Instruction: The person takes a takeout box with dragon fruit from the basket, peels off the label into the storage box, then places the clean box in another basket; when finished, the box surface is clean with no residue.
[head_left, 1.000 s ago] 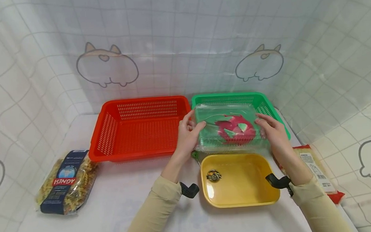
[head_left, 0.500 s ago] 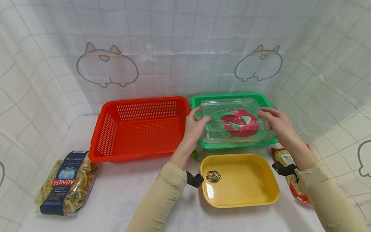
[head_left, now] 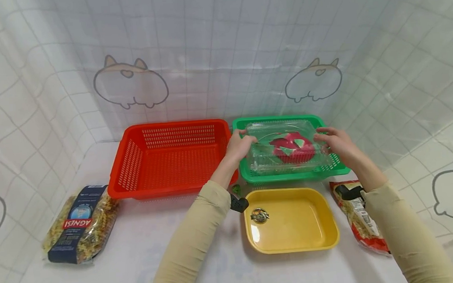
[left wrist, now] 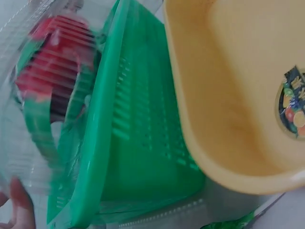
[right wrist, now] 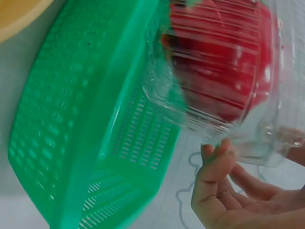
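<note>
A clear plastic container [head_left: 263,158] with a pink and green dragon fruit [head_left: 292,149] inside lies over the opening of the green basket [head_left: 340,168]. At its left edge my left hand [head_left: 238,147] grips it between thumb and fingers. My right hand [head_left: 339,144] pinches the right edge; the right wrist view shows that thumb and fingertips [right wrist: 221,150] at the container's corner. In the left wrist view only a few fingers [left wrist: 20,205] of the left hand show, beside the blurred container. How far the container sits down in the basket is hard to tell.
A red basket [head_left: 182,190] stands left of the green one. In front is a yellow tub [head_left: 295,220] with a round sticker. Pasta bags lie at the left [head_left: 80,224]; a red-edged food bag [head_left: 360,217] lies at the right. Something green [head_left: 235,189] peeks out between the baskets.
Both hands have carried the container back and slightly right, from over the basket's front rim to over its opening. The green basket's front rim and the bag at the right show more now.
</note>
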Demonstrator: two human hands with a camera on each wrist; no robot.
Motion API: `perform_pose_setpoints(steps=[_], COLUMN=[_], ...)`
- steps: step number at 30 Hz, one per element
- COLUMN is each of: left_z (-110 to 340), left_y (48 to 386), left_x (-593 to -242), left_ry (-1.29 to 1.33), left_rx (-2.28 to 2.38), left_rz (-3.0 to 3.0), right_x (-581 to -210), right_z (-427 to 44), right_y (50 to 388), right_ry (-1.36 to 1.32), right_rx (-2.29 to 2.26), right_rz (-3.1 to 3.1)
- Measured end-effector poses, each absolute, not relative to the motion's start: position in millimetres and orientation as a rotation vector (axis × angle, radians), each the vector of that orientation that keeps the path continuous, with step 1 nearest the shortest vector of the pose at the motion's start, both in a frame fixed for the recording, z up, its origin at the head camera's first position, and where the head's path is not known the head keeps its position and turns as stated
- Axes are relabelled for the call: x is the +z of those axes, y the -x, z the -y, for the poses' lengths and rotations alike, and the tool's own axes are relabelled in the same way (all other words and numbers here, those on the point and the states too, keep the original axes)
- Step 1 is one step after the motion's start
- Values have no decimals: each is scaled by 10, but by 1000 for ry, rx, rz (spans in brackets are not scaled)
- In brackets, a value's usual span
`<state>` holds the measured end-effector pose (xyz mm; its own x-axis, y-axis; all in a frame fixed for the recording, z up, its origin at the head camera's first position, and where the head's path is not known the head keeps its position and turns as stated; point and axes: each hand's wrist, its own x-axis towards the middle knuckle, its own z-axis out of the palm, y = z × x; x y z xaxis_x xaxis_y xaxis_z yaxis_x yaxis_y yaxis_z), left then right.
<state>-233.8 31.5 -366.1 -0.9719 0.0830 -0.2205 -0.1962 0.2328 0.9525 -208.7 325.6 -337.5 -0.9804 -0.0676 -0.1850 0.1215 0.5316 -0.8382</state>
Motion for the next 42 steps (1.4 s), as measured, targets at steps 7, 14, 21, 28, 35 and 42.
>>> perform_pose_setpoints(steps=[7,14,21,28,35,42], left_z=[-297,-337,-396,-436,-471,-517], left_y=[2499,2651,2715,2773,2814,2869], left_x=[-3666,-3617,-3554,-3590,-3656,-3671], left_ry=[-18,-40,-72,-66,-51,-36], left_rx=[1760,1582,1384,1219,1185,1127], left_rz=[-2092,-2008,-2062,-2208,-2218,-2280], right_x=[-3370,-3374,-3410,-3494,-3626,-3678], right_z=[-3366,-3428,-3468,-3399,-3396,-3381], right_y=[2203,2335,2454,2554,2642,2699], right_ry=[-28,-14,-20,-70,-72,-141], right_rx=[-1261,-1117,-1038,-1019,-993,-946], right_rz=[-2601,-2595,-2563,-2463,-2415,-2426])
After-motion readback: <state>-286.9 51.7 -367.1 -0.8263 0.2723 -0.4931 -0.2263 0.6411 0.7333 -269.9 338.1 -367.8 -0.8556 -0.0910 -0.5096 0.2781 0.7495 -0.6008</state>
